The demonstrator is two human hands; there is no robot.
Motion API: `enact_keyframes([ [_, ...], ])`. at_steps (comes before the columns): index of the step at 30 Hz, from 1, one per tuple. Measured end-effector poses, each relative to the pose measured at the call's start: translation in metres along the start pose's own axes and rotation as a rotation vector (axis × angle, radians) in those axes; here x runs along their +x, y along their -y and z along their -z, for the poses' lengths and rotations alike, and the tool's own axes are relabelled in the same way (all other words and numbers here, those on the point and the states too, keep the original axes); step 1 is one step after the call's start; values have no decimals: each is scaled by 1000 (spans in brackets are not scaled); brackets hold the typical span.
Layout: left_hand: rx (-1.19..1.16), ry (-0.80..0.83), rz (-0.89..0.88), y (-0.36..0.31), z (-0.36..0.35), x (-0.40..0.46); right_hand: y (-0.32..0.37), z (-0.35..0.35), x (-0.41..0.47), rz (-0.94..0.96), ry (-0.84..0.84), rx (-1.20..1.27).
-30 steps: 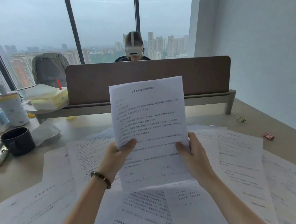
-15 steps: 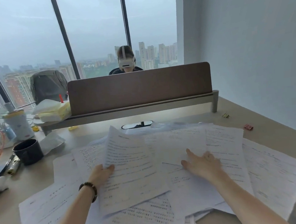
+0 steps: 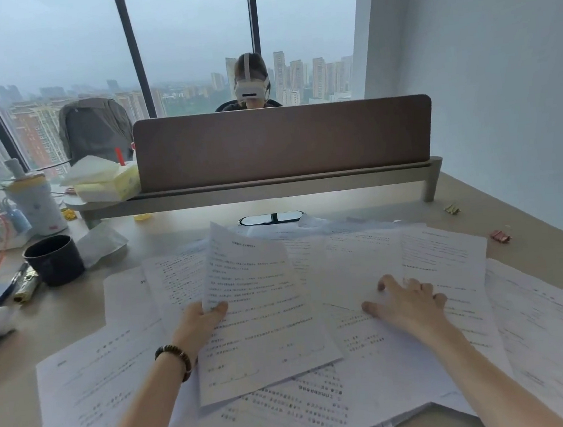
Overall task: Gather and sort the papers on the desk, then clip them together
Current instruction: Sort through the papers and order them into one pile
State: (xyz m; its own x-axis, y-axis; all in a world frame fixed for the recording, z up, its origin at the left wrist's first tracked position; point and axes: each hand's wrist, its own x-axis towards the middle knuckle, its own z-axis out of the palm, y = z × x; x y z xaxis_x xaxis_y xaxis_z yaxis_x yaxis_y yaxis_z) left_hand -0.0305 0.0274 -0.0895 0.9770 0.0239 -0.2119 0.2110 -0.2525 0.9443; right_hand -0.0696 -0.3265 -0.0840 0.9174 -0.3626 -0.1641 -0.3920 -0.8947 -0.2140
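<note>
Papers all over the desk point(image 3: 531, 216), mid-sort

Left hand point(image 3: 199, 324) pinches one sheet point(image 3: 258, 312) w/ its top edge lifted; right hand point(image 3: 407, 299) flat on the spread papers point(image 3: 446, 266) beside that sheet. Dark cup point(image 3: 54, 259) far left of it, red clip point(image 3: 500, 236) far right.

White papers point(image 3: 364, 267) with black print, beige desk point(image 3: 530, 210), brown divider point(image 3: 283, 142), dark mug point(image 3: 54, 259).

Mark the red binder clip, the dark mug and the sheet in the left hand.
red binder clip point(image 3: 500, 236), head view, on the clip body.
dark mug point(image 3: 56, 261), head view, on its outer wall.
held sheet point(image 3: 261, 304), head view, on the printed middle of the page.
</note>
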Motion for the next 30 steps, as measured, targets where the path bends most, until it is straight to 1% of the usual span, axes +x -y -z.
enact_keyframes([
  [5, 0, -14, -10, -1, -1, -2, -8, 11, 5, 17, 47, 9],
  [9, 7, -25, 0, -2, -2, 0, -15, 19, 8, 43, 90, 107],
  [11, 12, -29, 8, -3, -4, 2, -16, 17, 10, 91, 55, 224],
  [14, 22, -28, 14, -4, -7, 6, -15, 13, 14, 128, -70, 408],
  [16, 26, -31, 12, -4, -8, 8, -14, 13, 16, 97, -127, 436],
  [17, 21, -33, 12, -4, -8, 8, -14, 13, 16, 71, -128, 403],
  [20, 10, -35, 6, -4, -9, 6, -13, 13, 14, 12, -101, 201],
  [22, 17, -38, 4, -5, -10, 4, -11, 12, 12, 3, -79, 158],
  [25, 20, -37, 1, -6, -10, 2, -3, 12, 10, 28, -27, 200],
  [30, 28, -37, 12, -8, -10, 1, 5, 12, 9, 71, 51, 428],
])
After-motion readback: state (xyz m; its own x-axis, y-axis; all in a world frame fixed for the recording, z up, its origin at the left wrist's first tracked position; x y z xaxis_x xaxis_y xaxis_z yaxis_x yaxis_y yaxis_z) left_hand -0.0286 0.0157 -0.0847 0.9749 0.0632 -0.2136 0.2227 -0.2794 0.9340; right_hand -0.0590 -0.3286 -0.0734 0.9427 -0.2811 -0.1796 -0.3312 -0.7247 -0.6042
